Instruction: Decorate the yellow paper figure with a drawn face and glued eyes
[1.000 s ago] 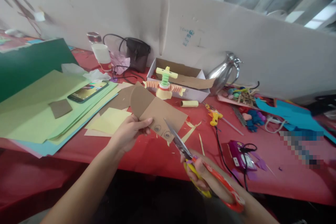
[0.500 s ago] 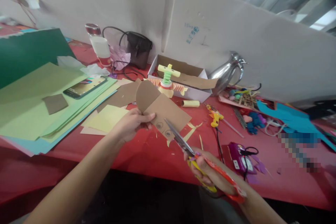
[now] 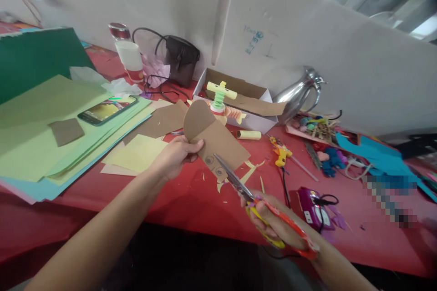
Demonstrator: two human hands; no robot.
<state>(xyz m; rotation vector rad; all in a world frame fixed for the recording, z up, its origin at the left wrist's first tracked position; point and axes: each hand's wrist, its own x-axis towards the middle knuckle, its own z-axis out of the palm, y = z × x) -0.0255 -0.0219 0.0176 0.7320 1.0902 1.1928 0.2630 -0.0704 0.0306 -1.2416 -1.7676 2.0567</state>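
My left hand (image 3: 175, 157) pinches a piece of brown paper (image 3: 218, 138) with a rounded top and small pencilled circles near its lower edge, holding it above the red table (image 3: 191, 195). My right hand (image 3: 275, 225) grips scissors (image 3: 259, 204) with orange and yellow handles. Their blades point up and left and meet the lower edge of the brown paper by the circles.
Green and yellow paper sheets (image 3: 51, 141) with a phone (image 3: 105, 110) lie left. Behind stand a white box (image 3: 244, 102), a folded paper figure (image 3: 218, 97), a black bag (image 3: 180, 59), a cup (image 3: 131, 59) and a metal jug (image 3: 298, 93). A glue gun (image 3: 282, 154) and craft bits lie right.
The view has drifted slightly; the brown paper and my left hand sit a little higher and further right. The scissors stay at the paper's lower edge.
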